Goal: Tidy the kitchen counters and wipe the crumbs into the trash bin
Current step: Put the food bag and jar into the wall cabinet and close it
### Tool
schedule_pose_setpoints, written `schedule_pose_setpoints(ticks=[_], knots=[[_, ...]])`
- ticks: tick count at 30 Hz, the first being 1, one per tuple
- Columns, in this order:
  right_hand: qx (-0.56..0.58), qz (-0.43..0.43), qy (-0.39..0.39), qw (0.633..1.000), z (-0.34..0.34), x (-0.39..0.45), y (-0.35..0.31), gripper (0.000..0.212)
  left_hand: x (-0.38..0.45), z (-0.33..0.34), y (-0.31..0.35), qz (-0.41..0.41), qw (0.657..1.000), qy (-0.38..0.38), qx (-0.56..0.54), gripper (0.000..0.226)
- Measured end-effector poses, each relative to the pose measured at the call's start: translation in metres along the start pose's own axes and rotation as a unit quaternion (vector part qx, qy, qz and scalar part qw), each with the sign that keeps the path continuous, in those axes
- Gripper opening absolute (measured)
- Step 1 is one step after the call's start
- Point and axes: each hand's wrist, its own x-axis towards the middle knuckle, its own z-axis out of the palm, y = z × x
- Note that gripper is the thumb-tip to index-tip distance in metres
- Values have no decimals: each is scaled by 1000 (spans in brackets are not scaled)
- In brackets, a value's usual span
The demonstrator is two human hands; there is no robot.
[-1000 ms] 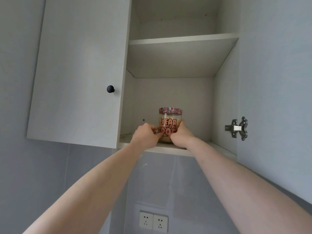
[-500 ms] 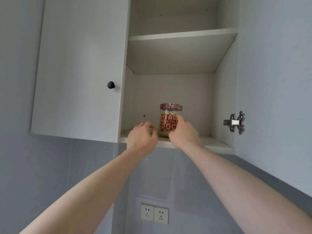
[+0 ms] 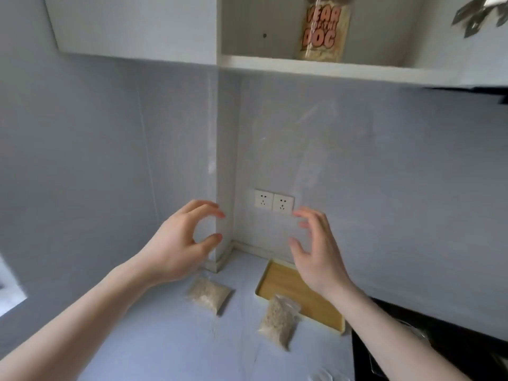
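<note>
Off the jar, now left on the cabinet shelf, both hands, left and right, lowered with fingers released, empty above desk toward two grain bags, next for tidying.

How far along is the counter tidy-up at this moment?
Done: the jar stands on the cabinet shelf. In hand: nothing; the left hand and right hand hover empty above the counter. Left: two grain bags and the wooden tray lie out; specks by the left bag look unwiped.
</note>
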Motion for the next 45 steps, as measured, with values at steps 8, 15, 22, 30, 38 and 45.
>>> schedule_pose_setpoints(ticks=[8, 15, 22, 30, 38, 45], knots=[[5, 413, -173, 894, 81, -112, 180, 56, -103, 109, -79, -205, 974, -96, -11, 34], [-52, 495, -186, 847, 123, -87, 270, 69, -115, 168, -115, -272, 947, -172, -7, 40], [-98, 529, -207, 817, 169, -58, 335, 77, -104, 197, -115, -289, 942, -169, -15, 37], [-90, 412, -214, 881, 167, -54, 305, 11, -108, 201, -110, -276, 946, -172, -13, 38], [-135, 220, -287, 923, 127, -66, 215, 12, -91, 179, -80, -220, 959, -176, -19, 39], [-70, 118, -219, 966, 65, -35, 97, 7, -39, 138, -29, -92, 987, -134, 14, 55]])
